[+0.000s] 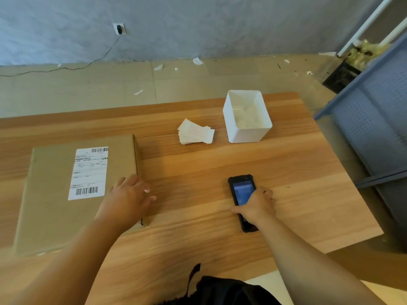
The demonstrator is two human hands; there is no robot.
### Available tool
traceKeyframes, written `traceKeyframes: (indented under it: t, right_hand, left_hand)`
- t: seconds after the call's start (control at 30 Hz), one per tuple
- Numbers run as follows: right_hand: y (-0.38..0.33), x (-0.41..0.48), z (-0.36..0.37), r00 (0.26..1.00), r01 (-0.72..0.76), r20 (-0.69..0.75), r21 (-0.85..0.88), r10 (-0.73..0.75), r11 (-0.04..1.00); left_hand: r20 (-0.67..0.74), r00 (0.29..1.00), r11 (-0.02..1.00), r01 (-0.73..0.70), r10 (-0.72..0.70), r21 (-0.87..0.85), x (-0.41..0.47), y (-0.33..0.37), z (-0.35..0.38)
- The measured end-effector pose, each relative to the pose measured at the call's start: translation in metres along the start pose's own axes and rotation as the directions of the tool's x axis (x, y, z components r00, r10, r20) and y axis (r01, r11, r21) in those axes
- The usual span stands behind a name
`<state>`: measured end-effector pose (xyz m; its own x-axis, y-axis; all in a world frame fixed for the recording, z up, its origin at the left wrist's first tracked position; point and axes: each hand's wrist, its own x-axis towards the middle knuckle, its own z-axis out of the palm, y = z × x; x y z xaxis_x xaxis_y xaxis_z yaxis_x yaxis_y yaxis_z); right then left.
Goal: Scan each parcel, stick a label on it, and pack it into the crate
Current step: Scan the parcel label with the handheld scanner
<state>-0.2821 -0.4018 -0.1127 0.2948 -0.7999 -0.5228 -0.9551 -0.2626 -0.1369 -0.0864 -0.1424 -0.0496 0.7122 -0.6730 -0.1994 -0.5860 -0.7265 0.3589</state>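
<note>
A flat brown cardboard parcel (50,194) lies on the left of the wooden table (198,164), with a white shipping label (88,172) bearing barcodes on its top. My left hand (127,194) rests palm down on the parcel's right edge, fingers spread over the table. On the right, my right hand (255,205) is wrapped around a black handheld scanner (241,192) that lies on the table with its screen lit. A loose pile of small white labels (195,133) sits at the table's middle back. The blue perforated crate (378,119) stands to the right of the table.
A white open box (246,116) holding white paper pieces stands right of the label pile. Paper scraps litter the floor behind the table. A cable runs from a wall socket (119,29). A dark bin (343,75) with yellowish filling stands at the far right.
</note>
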Motion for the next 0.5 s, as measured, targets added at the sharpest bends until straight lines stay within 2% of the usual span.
traceKeyframes:
  t: [0.13, 0.27, 0.4, 0.5]
  right_hand:
    - [-0.024, -0.018, -0.003, 0.995, 0.076, 0.054, 0.144, -0.085, 0.987]
    - [-0.065, -0.040, -0.016, 0.960, 0.228, 0.074, 0.353, -0.270, 0.907]
    - [-0.116, -0.072, -0.031, 0.886, 0.420, 0.060, 0.311, -0.459, 0.852]
    - [-0.154, -0.098, -0.042, 0.809, 0.562, 0.101, 0.157, -0.579, 0.812]
  left_hand:
    - [-0.043, 0.999, 0.997, 0.019, -0.023, -0.081, -0.010, -0.013, -0.002]
    - [-0.064, 0.992, 0.988, 0.102, -0.110, -0.119, -0.028, -0.041, -0.008]
    - [-0.116, 0.970, 0.971, 0.195, -0.212, -0.136, -0.046, -0.075, -0.017]
    - [-0.158, 0.945, 0.955, 0.266, -0.285, -0.132, -0.059, -0.098, -0.024]
